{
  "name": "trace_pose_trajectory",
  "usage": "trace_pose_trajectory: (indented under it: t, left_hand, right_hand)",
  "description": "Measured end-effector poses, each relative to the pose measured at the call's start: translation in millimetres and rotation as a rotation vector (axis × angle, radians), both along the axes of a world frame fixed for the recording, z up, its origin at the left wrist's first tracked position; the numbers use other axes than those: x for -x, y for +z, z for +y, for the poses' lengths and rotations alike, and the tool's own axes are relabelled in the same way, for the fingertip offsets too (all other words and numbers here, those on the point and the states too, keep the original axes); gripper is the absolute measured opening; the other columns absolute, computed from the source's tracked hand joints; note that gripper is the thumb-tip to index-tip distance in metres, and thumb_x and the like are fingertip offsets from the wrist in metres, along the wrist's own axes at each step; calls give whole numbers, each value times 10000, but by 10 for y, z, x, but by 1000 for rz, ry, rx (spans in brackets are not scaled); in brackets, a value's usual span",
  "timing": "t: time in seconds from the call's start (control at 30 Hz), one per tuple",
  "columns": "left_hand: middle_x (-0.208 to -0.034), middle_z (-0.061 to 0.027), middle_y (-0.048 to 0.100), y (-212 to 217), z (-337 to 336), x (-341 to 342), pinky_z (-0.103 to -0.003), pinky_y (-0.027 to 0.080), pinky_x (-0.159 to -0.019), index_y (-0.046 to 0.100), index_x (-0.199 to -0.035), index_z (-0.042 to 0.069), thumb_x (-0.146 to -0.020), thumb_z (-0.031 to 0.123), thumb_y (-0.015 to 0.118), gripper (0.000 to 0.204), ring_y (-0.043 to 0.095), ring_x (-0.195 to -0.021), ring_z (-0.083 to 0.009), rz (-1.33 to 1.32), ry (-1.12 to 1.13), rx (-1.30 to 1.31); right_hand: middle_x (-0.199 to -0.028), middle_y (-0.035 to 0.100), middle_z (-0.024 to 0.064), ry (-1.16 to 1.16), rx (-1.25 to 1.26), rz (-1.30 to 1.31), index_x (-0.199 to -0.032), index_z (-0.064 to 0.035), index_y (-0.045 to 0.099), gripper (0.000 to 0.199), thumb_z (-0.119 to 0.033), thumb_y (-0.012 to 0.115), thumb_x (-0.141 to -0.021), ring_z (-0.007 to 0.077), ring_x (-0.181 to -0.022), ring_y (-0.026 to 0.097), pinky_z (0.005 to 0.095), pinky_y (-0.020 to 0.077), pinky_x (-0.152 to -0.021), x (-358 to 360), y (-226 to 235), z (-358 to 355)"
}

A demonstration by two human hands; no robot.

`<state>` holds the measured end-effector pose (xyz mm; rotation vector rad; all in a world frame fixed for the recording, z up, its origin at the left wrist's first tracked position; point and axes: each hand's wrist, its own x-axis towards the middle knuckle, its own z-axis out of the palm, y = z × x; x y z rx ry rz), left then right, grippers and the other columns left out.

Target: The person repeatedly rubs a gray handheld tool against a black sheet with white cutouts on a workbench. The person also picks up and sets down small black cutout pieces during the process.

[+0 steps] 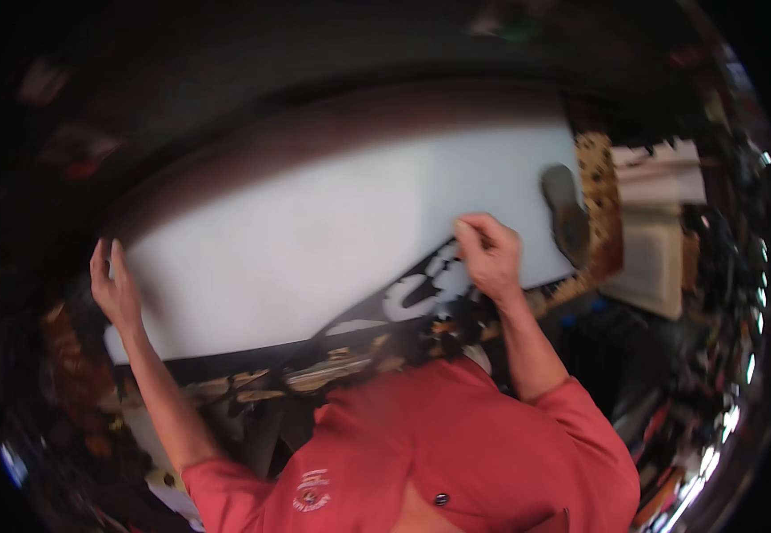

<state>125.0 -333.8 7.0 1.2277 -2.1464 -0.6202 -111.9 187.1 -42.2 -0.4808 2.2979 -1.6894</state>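
Note:
My right hand [492, 258] is closed in a pinch on the upper corner of a thin black sheet [420, 267] with rounded cut-out openings. The sheet hangs slantwise between the near edge of a white board [287, 240] and my red shirt. Its lower end blurs into the dark clutter there. At the board's left end my left hand [116, 289] is raised, fingers apart and holding nothing. Whether it touches the board, I cannot tell. A dark, sole-shaped piece [565, 213] lies near the right end of the board, to the right of my right hand.
A worn, speckled brown edge [600, 200] borders the board on the right. Beyond it are pale flat panels [647, 258]. Dark, blurred items crowd the far right, and a dark band shades the board's far side.

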Motion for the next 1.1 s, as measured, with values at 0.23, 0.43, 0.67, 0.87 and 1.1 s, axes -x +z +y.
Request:
trace_pose_trajectory:
  t: [0.23, 0.43, 0.67, 0.87, 1.1]
  left_hand:
    - [-1670, -202, 448, -99, 2255, 566, -574, 272, -1297, 539, -1585, 112, -936, 103, 760, 686, 330, -1595, -442, -211, -889, 53]
    - [-1542, -206, 545, 158, 2874, 429, -594, 364, -1214, 668, -1376, 55, -861, 113, 854, 550, 427, -1485, -506, -233, -1043, -82]
    - [-1186, -137, 654, -209, 2970, 448, -498, 478, -969, 690, -1014, 43, -801, -16, 851, 273, 587, -1158, -404, -59, -927, 142]
    - [-1126, -124, 653, -315, 2955, 426, -499, 474, -948, 645, -1020, 53, -809, -40, 826, 294, 590, -1102, -389, -16, -921, 213]
    - [-1107, -127, 654, -305, 2961, 425, -501, 473, -950, 655, -1016, 52, -823, -47, 808, 265, 597, -1075, -387, 4, -908, 190]
  right_hand:
    - [-902, 712, 71, -193, 81, 230, -1061, 10, 710, 98, -32, 735, -977, 156, -810, 699, 294, 559, -713, 191, 348, 300]
    - [-1418, 597, 210, -201, -710, 532, -1462, -13, 592, 725, -278, 874, -849, 411, -1284, 568, 507, 464, -1099, 714, 314, 1188]
    - [-1450, 586, 224, 19, -662, 567, -1513, -19, 564, 783, -319, 869, -856, 415, -1338, 558, 502, 470, -1125, 766, 279, 1532]
    - [-1396, 645, 267, -114, -617, 670, -1404, 22, 654, 646, -267, 839, -856, 442, -1257, 625, 508, 505, -1090, 780, 178, 1537]
    - [-1293, 726, 220, -639, -60, 75, -1403, 94, 623, 573, -255, 782, -978, 305, -1137, 731, 395, 594, -977, 1127, 368, 1895]
